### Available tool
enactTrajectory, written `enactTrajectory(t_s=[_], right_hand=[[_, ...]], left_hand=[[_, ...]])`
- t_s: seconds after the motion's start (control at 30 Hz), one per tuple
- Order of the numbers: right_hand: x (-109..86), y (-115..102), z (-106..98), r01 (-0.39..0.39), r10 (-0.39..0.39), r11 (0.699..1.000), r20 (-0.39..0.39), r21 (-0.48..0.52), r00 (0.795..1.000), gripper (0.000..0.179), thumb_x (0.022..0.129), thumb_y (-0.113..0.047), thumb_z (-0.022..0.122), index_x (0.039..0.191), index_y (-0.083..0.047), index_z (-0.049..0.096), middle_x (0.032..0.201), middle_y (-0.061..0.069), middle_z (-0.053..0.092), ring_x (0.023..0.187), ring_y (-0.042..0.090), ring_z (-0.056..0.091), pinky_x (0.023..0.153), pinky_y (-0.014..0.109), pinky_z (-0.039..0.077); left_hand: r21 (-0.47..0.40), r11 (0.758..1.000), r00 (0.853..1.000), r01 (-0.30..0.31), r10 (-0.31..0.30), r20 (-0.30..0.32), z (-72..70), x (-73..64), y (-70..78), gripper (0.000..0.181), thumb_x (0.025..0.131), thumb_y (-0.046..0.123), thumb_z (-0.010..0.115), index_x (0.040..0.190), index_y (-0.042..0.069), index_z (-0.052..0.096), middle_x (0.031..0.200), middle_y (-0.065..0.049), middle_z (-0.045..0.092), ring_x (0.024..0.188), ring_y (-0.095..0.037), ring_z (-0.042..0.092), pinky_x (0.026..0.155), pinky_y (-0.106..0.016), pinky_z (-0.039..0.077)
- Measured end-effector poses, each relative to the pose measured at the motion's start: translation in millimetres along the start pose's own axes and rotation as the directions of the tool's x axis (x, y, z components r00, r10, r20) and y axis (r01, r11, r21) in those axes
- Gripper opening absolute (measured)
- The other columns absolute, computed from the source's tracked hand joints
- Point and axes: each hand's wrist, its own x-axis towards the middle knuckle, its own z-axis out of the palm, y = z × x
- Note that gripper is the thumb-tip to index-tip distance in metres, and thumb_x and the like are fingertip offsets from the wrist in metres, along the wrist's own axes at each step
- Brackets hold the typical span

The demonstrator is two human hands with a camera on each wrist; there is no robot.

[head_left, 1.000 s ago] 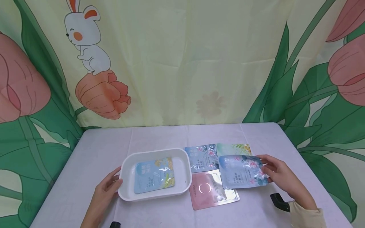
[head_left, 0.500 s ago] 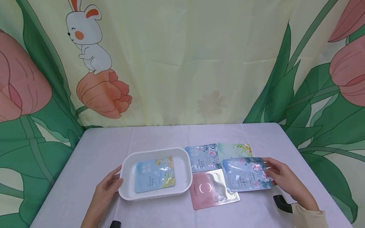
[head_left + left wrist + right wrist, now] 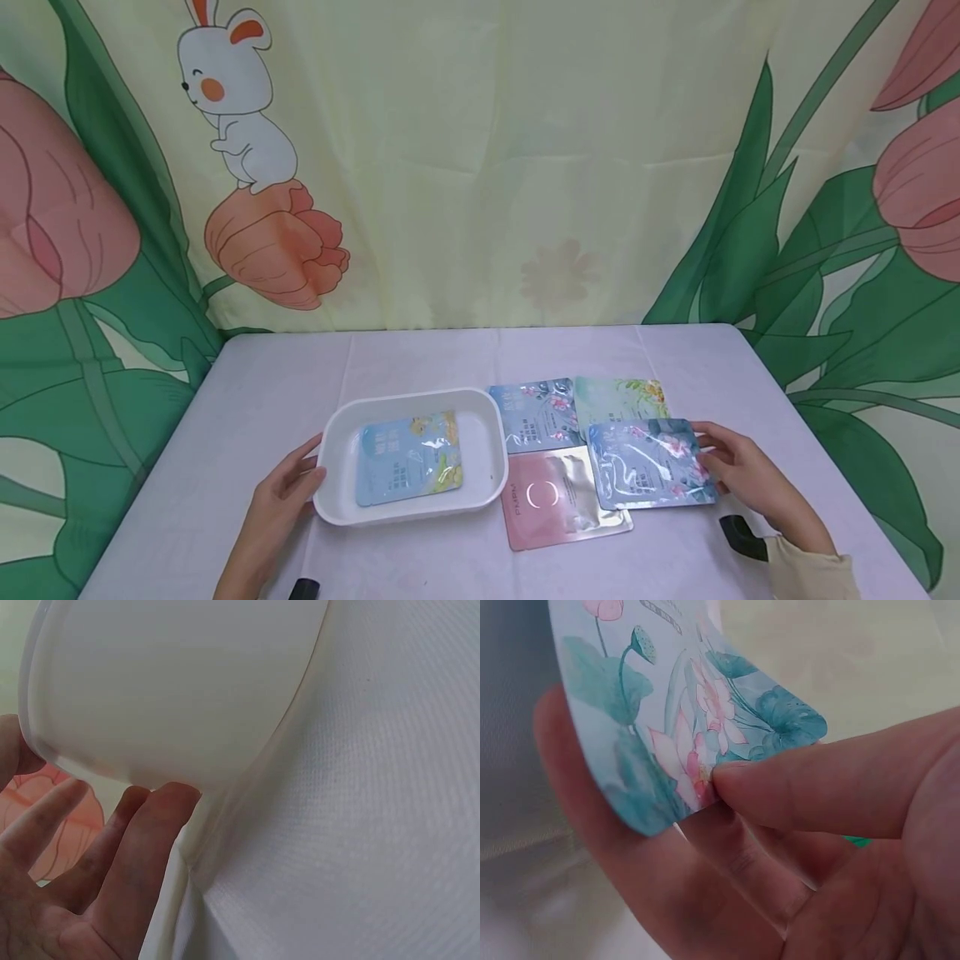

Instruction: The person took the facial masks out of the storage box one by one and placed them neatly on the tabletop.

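My left hand point(image 3: 279, 492) holds the left end of a white plastic tray point(image 3: 480, 508); in the left wrist view, fingers point(image 3: 135, 862) touch its outer wall. A light-blue sheet mask packet point(image 3: 408, 458) lies flat inside the tray. My right hand point(image 3: 746, 471) pinches the right edge of a blue lotus-print sheet mask packet point(image 3: 651, 462), thumb on its printed face in the right wrist view. This packet overlaps a pink-and-silver packet point(image 3: 547, 500) and a pale-green packet point(image 3: 615, 398). Behind the pink one lies another blue floral packet point(image 3: 532, 412).
A white cloth covers the table point(image 3: 405, 562). Behind it hangs a backdrop point(image 3: 480, 167) printed with tulips and a rabbit. Black curved pieces show near both wrists, one strap piece point(image 3: 742, 537) beside the beige right sleeve point(image 3: 810, 571).
My right hand has shifted a little right and nearer to me with the lotus-print packet, uncovering more of the pale-green packet. My left hand and the tray stay in place.
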Motion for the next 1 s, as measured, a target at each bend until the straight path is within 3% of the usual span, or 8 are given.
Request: enactTrajectory(t_s=[0.33, 0.57, 1.0], right_hand=[[3.9, 7.5, 1.8, 0.015, -0.015, 0.999, -0.004, -0.047, 1.000, 0.052, 0.097, 0.000, 0.054, 0.145, 0.008, 0.037, 0.127, 0.034, 0.053, 0.091, 0.023, 0.060, 0.061, 0.027, 0.056], [5.8, 10.9, 2.5, 0.022, -0.025, 0.994, -0.029, -0.108, 0.999, 0.050, 0.096, -0.003, 0.055, 0.142, 0.008, 0.040, 0.123, 0.032, 0.057, 0.094, 0.025, 0.062, 0.067, 0.026, 0.059], [7.4, 8.6, 2.8, 0.015, -0.028, 0.987, -0.082, -0.161, 0.996, 0.047, 0.097, -0.009, 0.058, 0.140, 0.005, 0.045, 0.124, 0.029, 0.058, 0.111, 0.042, 0.058, 0.081, 0.039, 0.061]], left_hand=[[-0.003, 1.000, 1.000, 0.004, -0.004, -0.004, 0.1, -0.7, 0.2, 0.064, 0.094, 0.046, 0.065, 0.151, 0.029, 0.040, 0.142, -0.014, 0.053, 0.125, -0.030, 0.058, 0.090, -0.031, 0.058], [-0.003, 1.000, 1.000, 0.010, -0.010, -0.001, 0.2, -1.1, 0.9, 0.066, 0.093, 0.048, 0.065, 0.152, 0.030, 0.040, 0.143, -0.014, 0.053, 0.125, -0.029, 0.058, 0.091, -0.031, 0.058], [0.002, 1.000, 1.000, 0.002, -0.002, -0.009, 1.6, -1.9, 2.0, 0.067, 0.093, 0.051, 0.064, 0.152, 0.031, 0.040, 0.143, -0.012, 0.053, 0.124, -0.027, 0.060, 0.092, -0.033, 0.058]])
